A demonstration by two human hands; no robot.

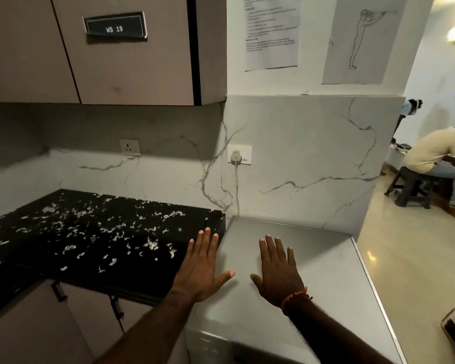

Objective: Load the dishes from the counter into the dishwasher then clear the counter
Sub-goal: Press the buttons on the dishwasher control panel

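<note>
The grey steel top of the dishwasher (323, 261) fills the lower middle of the head view. My left hand (201, 269) lies flat with fingers spread, half over the dishwasher's left edge and half over the black speckled counter (90, 232). My right hand (280, 271), an orange thread at its wrist, lies flat on the dishwasher top with straight fingers. Neither hand holds anything. No dishes show on the counter or the dishwasher top. The dishwasher door is below the view.
Upper cabinets (132, 61) with a "WS 19" label hang above the counter. A plug and cord (236, 158) run down the marble wall to the dishwasher's back edge. Lower cabinet handles (58, 291) sit under the counter. At right, a person (436, 156) sits on a stool.
</note>
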